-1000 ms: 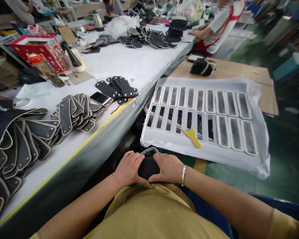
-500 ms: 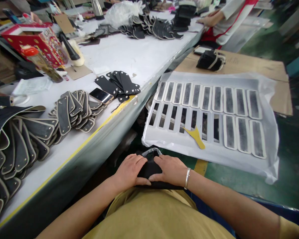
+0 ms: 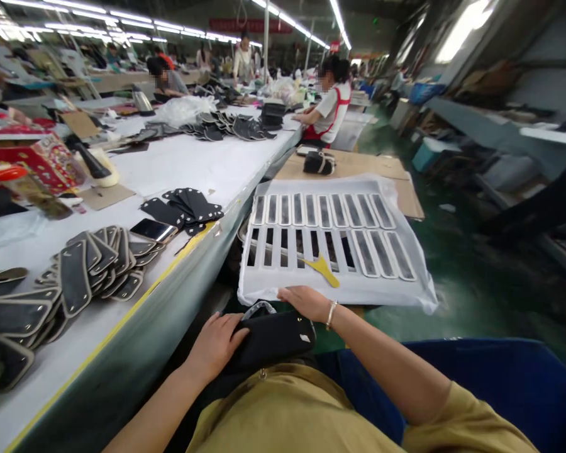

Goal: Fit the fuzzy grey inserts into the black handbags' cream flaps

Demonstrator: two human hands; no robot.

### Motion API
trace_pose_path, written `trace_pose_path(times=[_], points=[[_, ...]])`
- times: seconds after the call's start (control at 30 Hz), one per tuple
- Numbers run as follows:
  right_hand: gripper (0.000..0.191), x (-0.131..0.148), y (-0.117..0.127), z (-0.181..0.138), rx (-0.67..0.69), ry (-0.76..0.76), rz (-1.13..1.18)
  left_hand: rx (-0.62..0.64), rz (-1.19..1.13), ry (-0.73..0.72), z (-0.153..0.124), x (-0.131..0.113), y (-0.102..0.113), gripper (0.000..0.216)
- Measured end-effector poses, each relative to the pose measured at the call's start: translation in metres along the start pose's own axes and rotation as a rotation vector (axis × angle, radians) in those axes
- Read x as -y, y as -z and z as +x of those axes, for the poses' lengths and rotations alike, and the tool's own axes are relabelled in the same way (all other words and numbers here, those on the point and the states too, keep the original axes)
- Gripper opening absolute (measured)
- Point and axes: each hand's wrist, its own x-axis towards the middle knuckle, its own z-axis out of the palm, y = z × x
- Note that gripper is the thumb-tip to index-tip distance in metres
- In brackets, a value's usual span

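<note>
A black flat panel (image 3: 276,340) lies across my lap, with a small white patch near its right end. My left hand (image 3: 219,343) holds the panel's left end, thumb on top. Just behind it, a strip of clear film (image 3: 259,308) curls up. My right hand (image 3: 306,302), with a bracelet at the wrist, is stretched out above the panel's right end, fingers extended toward the front edge of the white slotted sheet (image 3: 268,292). On that sheet lie several grey panels with pale rims (image 3: 325,211) and a yellow scraper-like tool (image 3: 324,270).
To the left, a long white table (image 3: 183,157) carries piles of dark trimmed pieces (image 3: 75,277), a phone (image 3: 154,230) and black pieces (image 3: 195,204). A blue bin (image 3: 476,358) stands at my right. A co-worker (image 3: 327,104) sits farther along the table.
The view has tilted up and turned right. My right hand has left its place beside my left hand and stretched out, fingers extended. More of the black panel now shows.
</note>
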Motion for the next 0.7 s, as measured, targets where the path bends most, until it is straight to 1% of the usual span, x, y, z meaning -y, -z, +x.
trace_pose_path(times=[0.07,0.13,0.17,0.23,0.3,0.37,0.43,0.5,0.63,0.7], points=[[0.053,-0.025,0.013,-0.021,-0.065,-0.044,0.131,-0.029,0.059,-0.021,-0.003,-0.011,-0.005,0.061],[0.06,-0.049,0.009,-0.044,-0.093,-0.101,0.269,0.002,0.089,-0.085,-0.001,-0.029,-0.011,0.083],[0.062,-0.059,0.002,-0.054,-0.095,-0.122,0.328,0.026,0.097,-0.116,0.002,-0.039,-0.014,0.09],[0.063,-0.071,-0.02,-0.069,-0.097,-0.149,0.484,0.061,0.104,-0.157,0.013,-0.06,-0.019,0.096],[0.063,-0.075,-0.042,-0.076,-0.118,-0.167,0.673,0.074,0.098,-0.17,0.027,-0.077,-0.023,0.095],[0.062,-0.072,-0.056,-0.078,-0.18,-0.155,0.791,0.072,0.084,-0.172,0.038,-0.089,-0.025,0.094],[0.058,-0.068,-0.062,-0.078,-0.263,-0.108,0.778,0.064,0.066,-0.169,0.045,-0.096,-0.026,0.092],[0.053,-0.065,-0.06,-0.078,-0.313,-0.063,0.72,0.056,0.045,-0.163,0.049,-0.099,-0.026,0.088],[0.045,-0.06,-0.051,-0.081,-0.325,-0.007,0.538,0.043,0.021,-0.144,0.049,-0.1,-0.027,0.085],[0.04,-0.055,-0.049,-0.083,-0.357,0.003,0.465,0.039,0.028,-0.14,0.049,-0.101,-0.027,0.082]])
